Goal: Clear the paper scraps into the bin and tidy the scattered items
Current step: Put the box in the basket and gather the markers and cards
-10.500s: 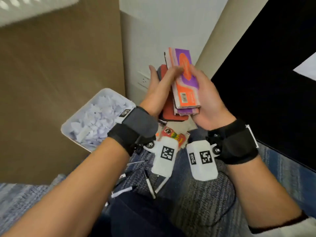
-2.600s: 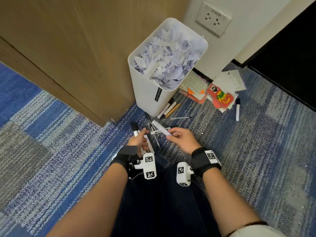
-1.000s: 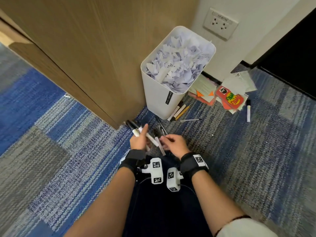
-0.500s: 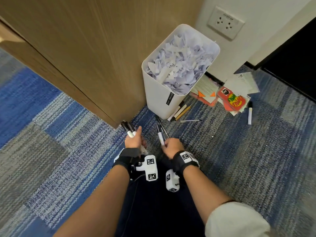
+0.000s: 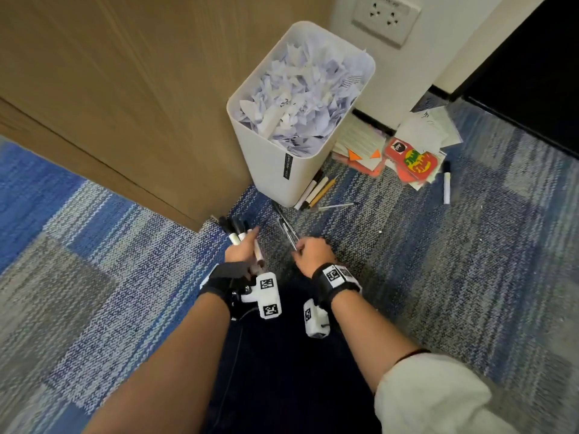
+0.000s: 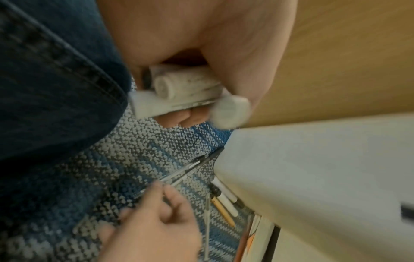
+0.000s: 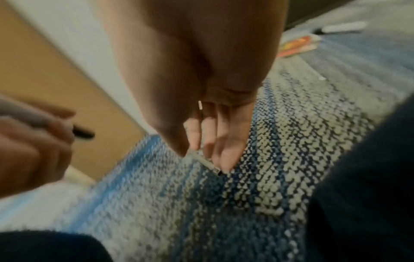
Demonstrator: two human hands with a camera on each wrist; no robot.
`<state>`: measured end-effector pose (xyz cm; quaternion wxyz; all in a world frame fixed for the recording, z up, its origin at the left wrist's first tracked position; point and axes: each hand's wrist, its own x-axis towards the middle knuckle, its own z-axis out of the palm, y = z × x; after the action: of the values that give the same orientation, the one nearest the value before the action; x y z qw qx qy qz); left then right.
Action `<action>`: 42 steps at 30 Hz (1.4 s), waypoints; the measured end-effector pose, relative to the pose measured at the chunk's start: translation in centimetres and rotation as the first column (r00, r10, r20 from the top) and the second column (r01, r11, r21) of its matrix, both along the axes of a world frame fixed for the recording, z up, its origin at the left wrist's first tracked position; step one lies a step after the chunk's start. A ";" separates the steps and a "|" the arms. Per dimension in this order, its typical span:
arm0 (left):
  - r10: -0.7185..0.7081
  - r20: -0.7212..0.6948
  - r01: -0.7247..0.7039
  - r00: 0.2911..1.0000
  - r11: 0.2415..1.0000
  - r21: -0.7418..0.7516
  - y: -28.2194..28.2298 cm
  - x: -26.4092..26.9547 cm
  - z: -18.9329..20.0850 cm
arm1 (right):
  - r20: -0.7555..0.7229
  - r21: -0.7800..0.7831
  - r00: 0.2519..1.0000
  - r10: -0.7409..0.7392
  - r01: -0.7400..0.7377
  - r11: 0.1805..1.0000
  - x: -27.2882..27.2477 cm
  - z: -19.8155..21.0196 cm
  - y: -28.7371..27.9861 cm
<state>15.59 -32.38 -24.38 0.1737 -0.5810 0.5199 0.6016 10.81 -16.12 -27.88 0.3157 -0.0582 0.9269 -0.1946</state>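
Observation:
A white bin point(image 5: 279, 158) stuffed with paper scraps point(image 5: 300, 89) stands on the carpet against a wooden panel. My left hand point(image 5: 242, 252) grips a bundle of white markers point(image 5: 236, 234) with black caps; the left wrist view shows their butt ends point(image 6: 179, 92) in my fist. My right hand point(image 5: 310, 253) pinches thin clear pens point(image 5: 286, 228) lying on the carpet in front of the bin; the right wrist view shows fingertips point(image 7: 209, 152) on one pen's end point(image 7: 207, 164).
More pens and a pencil point(image 5: 316, 191) lie at the bin's base. To its right sit papers point(image 5: 429, 130), orange booklets point(image 5: 413, 159) and one white marker point(image 5: 446, 186). A wall socket point(image 5: 385, 17) is above. My dark-trousered knee point(image 5: 282, 355) is below.
The booklets I held earlier now lie by the bin. Over the last second my left hand kept its markers while my right hand dropped to the thin pens on the carpet.

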 end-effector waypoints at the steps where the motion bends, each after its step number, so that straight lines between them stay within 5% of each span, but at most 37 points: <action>1: -0.005 -0.008 0.006 1.000 0.998 0.069 -0.3 0.1 -0.5 | 0.010 0.112 0.996 0.087 -0.087 0.990 -0.2 -0.1 -0.5; 4: 0.120 -0.083 -0.099 0.989 0.970 0.221 -0.7 0.3 -0.8 | 0.026 0.250 0.970 0.242 -0.241 0.938 -0.6 -0.4 -1.9; 8: 0.179 -0.116 -0.150 0.977 0.963 0.223 -0.4 0.0 0.1 | 0.010 0.252 0.965 0.261 -0.255 0.934 -1.2 -1.0 -1.9; 12: 0.148 -0.136 -0.138 0.980 0.987 0.082 0.5 -0.5 -0.3 | 0.206 -0.098 0.978 0.011 0.009 0.995 -1.3 -1.4 -0.5; 14: 0.059 -0.063 -0.059 0.996 0.998 0.008 0.9 -0.5 -0.6 | 0.329 -0.335 0.939 -0.099 0.214 0.918 -0.9 -1.0 0.3; 20: -0.198 0.053 0.203 0.979 0.973 -0.110 2.1 -0.2 -1.6 | 0.317 -0.528 0.947 0.053 0.130 0.839 -0.2 0.4 1.5; 24: -0.147 0.023 0.148 0.989 0.988 -0.040 1.5 -0.5 -0.9 | 0.221 -0.487 0.975 -0.040 0.145 0.861 -0.8 -0.7 1.5; 27: -0.046 -0.008 0.046 0.999 0.999 -0.006 0.4 -0.7 -0.3 | 0.027 -0.264 0.979 -0.201 0.201 0.943 -2.6 -2.6 1.4; 30: -0.012 0.023 0.013 1.000 0.999 -0.052 -0.5 -0.9 -0.7 | 0.018 -0.053 0.998 -0.068 0.069 0.996 -3.4 -3.6 1.2; 34: -0.040 0.024 0.041 0.999 0.998 -0.053 -0.9 -1.4 -0.7 | 0.055 -0.033 0.997 -0.058 0.060 0.998 -3.9 -3.5 1.0; 37: -0.130 0.078 0.134 0.988 0.989 -0.058 0.1 -2.2 0.1 | 0.254 -0.243 0.943 -0.212 0.275 0.930 -3.6 -2.7 2.1; 42: -0.166 0.052 0.167 0.985 0.985 -0.034 3.2 -2.8 -0.3 | 0.435 -0.515 0.849 -0.301 0.509 0.690 -2.6 1.2 4.2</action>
<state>12.78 -29.23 -24.73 0.2249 -0.5534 0.5737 0.5603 8.24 -11.90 -26.66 0.3719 0.0833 0.7383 -0.5565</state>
